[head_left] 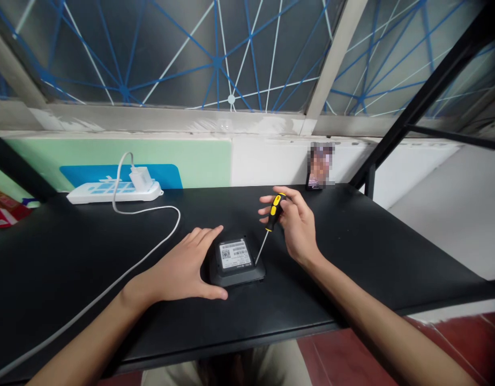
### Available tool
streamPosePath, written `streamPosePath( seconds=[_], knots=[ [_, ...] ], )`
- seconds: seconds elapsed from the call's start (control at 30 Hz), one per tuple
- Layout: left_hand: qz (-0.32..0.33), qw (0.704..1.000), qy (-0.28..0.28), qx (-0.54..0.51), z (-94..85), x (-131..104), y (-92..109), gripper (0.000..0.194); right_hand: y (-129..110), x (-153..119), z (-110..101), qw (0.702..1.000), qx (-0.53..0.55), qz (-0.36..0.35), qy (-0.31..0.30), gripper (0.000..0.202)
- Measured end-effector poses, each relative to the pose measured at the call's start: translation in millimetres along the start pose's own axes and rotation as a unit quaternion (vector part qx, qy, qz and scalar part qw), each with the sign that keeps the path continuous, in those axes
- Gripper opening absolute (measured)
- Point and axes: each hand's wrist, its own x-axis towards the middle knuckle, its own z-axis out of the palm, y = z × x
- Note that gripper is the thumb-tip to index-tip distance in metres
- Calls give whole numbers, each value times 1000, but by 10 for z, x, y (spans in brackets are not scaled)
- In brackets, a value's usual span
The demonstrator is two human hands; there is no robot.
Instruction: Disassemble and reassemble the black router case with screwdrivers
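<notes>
A small black box (239,275) with a white printed label (234,253) facing up lies on the black table (304,300). My left hand (187,265) is round the box's left side, fingers at its far edge and thumb near its front edge. Held in the fingers of my right hand (298,225) is a black and yellow screwdriver (275,212), tilted, its metal shaft running down to the right edge of the label. The tip meets the box near the label's lower right corner; whether it sits in a screw is too small to tell.
A white power strip (98,193) with a plugged-in charger (141,178) stands at the back left, its white cable (151,252) crossing the table's left side. A phone-like object (320,166) leans on the back wall. Red packaging (6,208) lies far left.
</notes>
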Motion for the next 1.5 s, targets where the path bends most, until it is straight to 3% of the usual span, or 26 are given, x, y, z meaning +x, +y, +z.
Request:
streamPosePath(
  seconds=[0.17,0.5,0.83,1.13,1.5],
  knots=[
    [-7,1000,0,0,-24,15,28,110,10,-6,23,1000,21,10,10,26],
    [-13,1000,0,-13,-50,28,74,108,20,15,12,998,-39,-19,39,29],
    [-6,1000,6,-19,-24,14,33,110,1,5,-2,998,52,27,22,23],
    [4,1000,14,-16,-10,15,24,109,3,15,15,999,-17,-18,43,29],
    [4,1000,11,-15,-17,9,22,108,-11,6,9,998,50,34,29,23]
  ],
)
